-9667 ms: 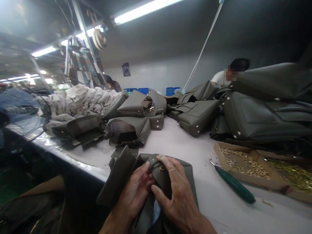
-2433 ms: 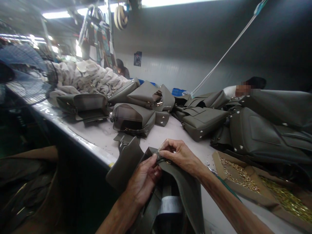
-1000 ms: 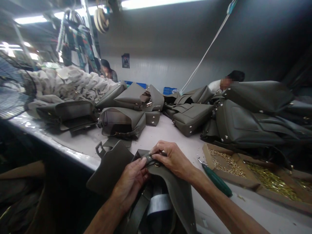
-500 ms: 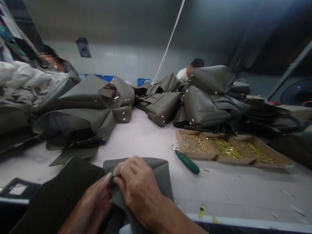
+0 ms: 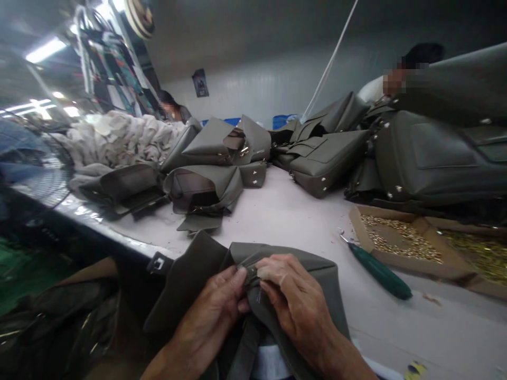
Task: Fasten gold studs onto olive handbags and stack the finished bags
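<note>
An olive-grey leather bag [image 5: 312,274] lies at the near edge of the white worktable [image 5: 285,216], its flap [image 5: 186,279] hanging over the edge toward me. My left hand [image 5: 209,316] pinches the bag's upper rim from the left, fingers closed on the leather. My right hand [image 5: 297,306] grips the same rim from the right, thumb and fingers pressed together where the two hands meet. A small fitting sits between the fingertips, too hidden to name.
A green-handled tool [image 5: 376,270] lies right of the bag. Cardboard trays of brass fittings [image 5: 400,240] stand behind it. Several olive bags [image 5: 328,163] and pale cloth [image 5: 122,140] pile up at the back. A fan [image 5: 27,169] stands left. Other people work beyond the piles.
The camera has swung back left and slightly up. Both hands stay pinched on the bag's rim, and the bag has shifted little on the table edge.
</note>
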Action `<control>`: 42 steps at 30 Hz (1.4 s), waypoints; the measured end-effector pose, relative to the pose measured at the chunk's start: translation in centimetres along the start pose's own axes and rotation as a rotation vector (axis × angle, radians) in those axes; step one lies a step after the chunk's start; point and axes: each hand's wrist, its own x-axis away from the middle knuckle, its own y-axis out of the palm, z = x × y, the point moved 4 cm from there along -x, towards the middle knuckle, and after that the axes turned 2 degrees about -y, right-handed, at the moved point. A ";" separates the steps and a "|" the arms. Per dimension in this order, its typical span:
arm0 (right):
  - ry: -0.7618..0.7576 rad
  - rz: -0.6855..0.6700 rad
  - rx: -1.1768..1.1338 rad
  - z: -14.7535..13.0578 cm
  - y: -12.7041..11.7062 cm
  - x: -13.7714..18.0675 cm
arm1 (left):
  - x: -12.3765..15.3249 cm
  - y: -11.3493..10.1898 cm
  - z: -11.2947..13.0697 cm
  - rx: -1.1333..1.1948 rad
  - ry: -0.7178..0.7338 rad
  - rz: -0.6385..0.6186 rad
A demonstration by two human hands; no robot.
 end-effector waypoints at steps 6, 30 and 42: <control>-0.037 -0.021 -0.008 -0.3 0.1 0.3 | 1.4 0.1 -0.3 -0.015 0.010 -0.009; 0.157 0.004 -0.088 0.0 0.1 0.6 | 1.1 -0.6 -1.6 0.085 0.062 -0.086; 0.626 -0.053 -0.302 2.2 0.8 -0.8 | -1.1 0.5 -2.0 0.349 0.129 -0.155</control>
